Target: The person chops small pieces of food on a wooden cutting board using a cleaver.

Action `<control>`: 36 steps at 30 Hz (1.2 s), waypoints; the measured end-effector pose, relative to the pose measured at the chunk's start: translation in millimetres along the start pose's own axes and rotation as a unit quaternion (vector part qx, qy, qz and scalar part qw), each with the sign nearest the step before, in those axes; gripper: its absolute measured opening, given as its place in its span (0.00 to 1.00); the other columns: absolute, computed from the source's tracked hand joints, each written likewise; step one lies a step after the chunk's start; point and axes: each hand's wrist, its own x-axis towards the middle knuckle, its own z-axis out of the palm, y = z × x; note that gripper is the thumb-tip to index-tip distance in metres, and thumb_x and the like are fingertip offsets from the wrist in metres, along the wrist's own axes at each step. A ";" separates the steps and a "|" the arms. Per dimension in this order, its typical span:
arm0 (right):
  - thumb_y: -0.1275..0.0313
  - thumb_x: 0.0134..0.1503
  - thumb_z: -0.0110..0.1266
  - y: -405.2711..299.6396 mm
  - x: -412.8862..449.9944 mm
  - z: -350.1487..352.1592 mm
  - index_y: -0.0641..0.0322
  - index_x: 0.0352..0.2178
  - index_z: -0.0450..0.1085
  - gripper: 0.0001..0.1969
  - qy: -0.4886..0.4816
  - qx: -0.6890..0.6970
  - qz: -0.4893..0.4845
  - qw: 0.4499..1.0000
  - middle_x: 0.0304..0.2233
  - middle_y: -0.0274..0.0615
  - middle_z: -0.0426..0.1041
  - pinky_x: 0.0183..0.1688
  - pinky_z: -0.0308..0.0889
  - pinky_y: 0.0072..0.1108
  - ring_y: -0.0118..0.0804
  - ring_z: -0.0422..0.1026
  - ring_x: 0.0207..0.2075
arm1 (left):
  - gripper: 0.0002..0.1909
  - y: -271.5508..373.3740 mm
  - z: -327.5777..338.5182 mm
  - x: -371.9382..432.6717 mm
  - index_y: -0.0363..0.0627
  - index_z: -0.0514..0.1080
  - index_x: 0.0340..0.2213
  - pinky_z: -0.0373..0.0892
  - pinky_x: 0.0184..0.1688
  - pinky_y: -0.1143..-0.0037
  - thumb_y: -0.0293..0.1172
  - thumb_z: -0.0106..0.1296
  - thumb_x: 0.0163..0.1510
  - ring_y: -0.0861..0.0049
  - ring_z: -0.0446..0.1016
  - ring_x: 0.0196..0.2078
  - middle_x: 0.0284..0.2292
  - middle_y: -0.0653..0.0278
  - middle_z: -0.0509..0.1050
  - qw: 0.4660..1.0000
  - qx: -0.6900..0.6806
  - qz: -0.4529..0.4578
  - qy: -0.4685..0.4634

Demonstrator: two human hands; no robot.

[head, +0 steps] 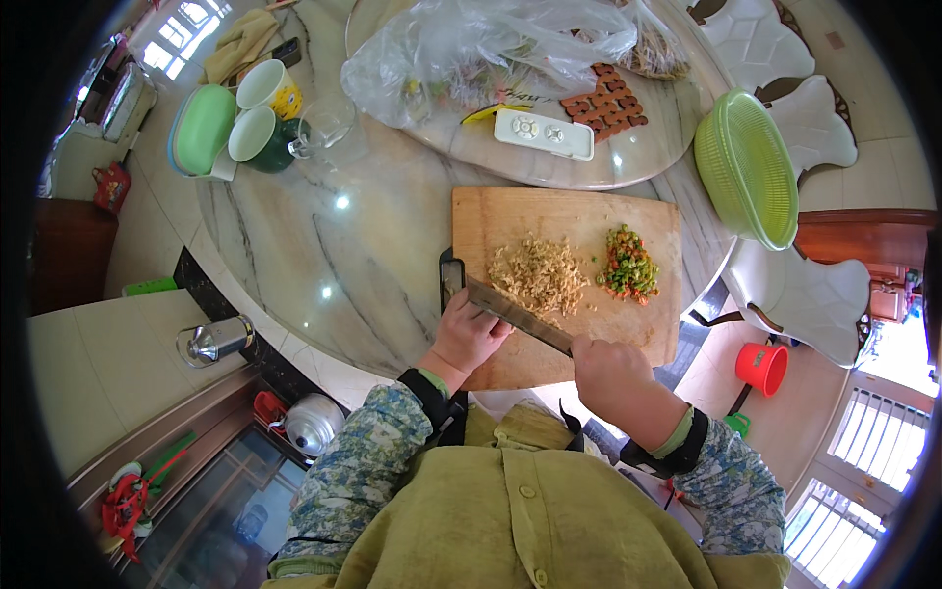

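Note:
My right hand [617,379] grips the handle end of a kitchen knife [519,315] with a broad metal blade. The blade slants up to the left over the near part of a wooden cutting board [486,213]. My left hand [465,335] is at the far end of the blade, fingers curled against it; whether they hold it or something small is hidden. Just beyond the blade lies a pile of finely chopped pale food [541,272]. To its right is a smaller heap of chopped green and red peppers [628,266].
A marble table [383,243] bears a raised round turntable [471,151] with plastic bags [471,51], a white remote control [543,134] and a brown lattice trivet [607,103]. Mugs [254,138] and a glass mug [327,125] stand back left. A green plastic basket [747,169] sits at right.

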 end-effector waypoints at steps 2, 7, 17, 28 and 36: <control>0.76 0.46 0.45 1.2 2.4 1.5 0.66 0.27 0.62 0.05 -0.005 0.007 0.002 1.000 0.22 0.48 0.71 0.24 0.67 0.32 0.46 0.73 0.24 | 0.07 2.0 -0.8 2.8 0.47 0.67 0.19 0.67 0.33 0.75 0.24 0.53 0.33 0.68 0.69 0.28 0.23 0.67 0.69 1.000 0.009 -0.007 0.011; 0.76 0.47 0.45 -3.5 30.0 15.0 0.66 0.28 0.63 0.05 -0.004 0.014 -0.003 1.000 0.22 0.48 0.72 0.23 0.68 0.31 0.45 0.74 0.24 | 0.07 0.7 1.4 1.9 0.47 0.68 0.19 0.67 0.32 0.74 0.23 0.53 0.33 0.67 0.69 0.28 0.23 0.66 0.70 1.000 0.008 -0.004 0.019; 0.76 0.46 0.46 -0.8 19.7 1.5 0.66 0.30 0.63 0.07 -0.027 0.027 0.014 0.999 0.25 0.50 0.72 0.27 0.69 0.32 0.47 0.73 0.27 | 0.07 1.1 -1.0 6.2 0.45 0.67 0.21 0.66 0.30 0.73 0.22 0.52 0.34 0.68 0.67 0.26 0.23 0.66 0.68 1.000 0.011 0.018 0.019; 0.77 0.45 0.46 -6.2 34.9 5.9 0.67 0.29 0.63 0.08 -0.011 0.047 0.007 0.999 0.22 0.50 0.72 0.26 0.68 0.33 0.48 0.73 0.25 | 0.09 1.1 0.6 5.8 0.45 0.68 0.23 0.66 0.29 0.75 0.20 0.51 0.34 0.68 0.67 0.25 0.22 0.65 0.67 1.000 -0.002 0.010 0.029; 0.77 0.45 0.45 -1.6 31.8 5.3 0.66 0.30 0.63 0.08 0.014 0.049 -0.001 0.999 0.23 0.51 0.72 0.26 0.67 0.33 0.48 0.73 0.24 | 0.07 1.9 -1.3 7.4 0.42 0.68 0.21 0.68 0.31 0.75 0.20 0.53 0.34 0.68 0.69 0.27 0.23 0.64 0.69 1.000 -0.001 -0.001 0.021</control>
